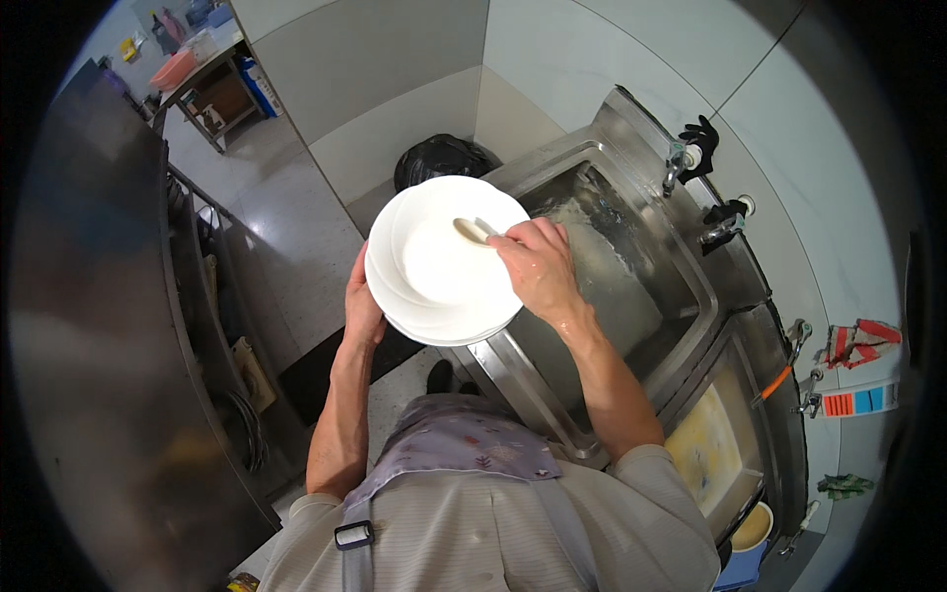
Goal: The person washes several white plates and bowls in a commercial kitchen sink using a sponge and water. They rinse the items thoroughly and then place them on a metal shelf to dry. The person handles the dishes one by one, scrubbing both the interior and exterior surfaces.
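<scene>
A small stack of white plates (436, 274) is held over the floor beside the sink's near left rim. My left hand (362, 303) grips the stack by its left edge, the fingers hidden beneath. My right hand (538, 270), wet, is at the stack's right side and has hold of a small pale oval piece (471, 232), perhaps a spoon, that lies over the top plate. Just right of the stack is a stainless steel sink basin (706, 296) with cloudy water (607, 296) in it.
A black plastic bag (440, 159) stands behind the plates. Taps (673, 170) with black gloves (699, 144) line the sink's back edge. A second basin (703, 444) lies to the right. A steel counter (103, 318) with shelves flanks the left.
</scene>
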Tool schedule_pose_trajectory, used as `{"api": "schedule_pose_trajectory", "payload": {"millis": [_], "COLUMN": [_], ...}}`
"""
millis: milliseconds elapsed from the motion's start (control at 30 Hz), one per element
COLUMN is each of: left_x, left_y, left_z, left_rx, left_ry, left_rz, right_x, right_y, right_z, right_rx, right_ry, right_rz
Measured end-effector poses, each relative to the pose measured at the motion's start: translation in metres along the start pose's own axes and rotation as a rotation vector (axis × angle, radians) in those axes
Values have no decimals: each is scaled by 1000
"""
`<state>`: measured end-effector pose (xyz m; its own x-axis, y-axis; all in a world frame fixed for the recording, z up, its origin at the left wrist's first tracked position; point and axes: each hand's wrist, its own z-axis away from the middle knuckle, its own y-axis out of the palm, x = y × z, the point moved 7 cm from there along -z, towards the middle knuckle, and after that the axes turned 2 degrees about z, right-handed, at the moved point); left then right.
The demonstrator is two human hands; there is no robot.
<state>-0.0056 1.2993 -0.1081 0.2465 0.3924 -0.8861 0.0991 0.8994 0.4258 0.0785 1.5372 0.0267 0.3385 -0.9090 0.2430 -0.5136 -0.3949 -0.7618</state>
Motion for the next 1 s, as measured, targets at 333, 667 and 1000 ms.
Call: {"api": "schedule_pose_trajectory", "payload": {"millis": [333,667,1000], "left_x": [-5,-3,-3], "left_y": [3,2,3], "left_z": [4,3,-3], "left_rx": [-8,-9,1], "left_ry": [12,-14,25], "left_rz": [9,29,-29], "right_x": [10,-9,-63], "right_y": [22,46,50], "right_z": [-7,-22,-24], "right_rx": [130,443,473], "right_ry": [-5,424,689], "right_rz": [-155,165,-192]}}
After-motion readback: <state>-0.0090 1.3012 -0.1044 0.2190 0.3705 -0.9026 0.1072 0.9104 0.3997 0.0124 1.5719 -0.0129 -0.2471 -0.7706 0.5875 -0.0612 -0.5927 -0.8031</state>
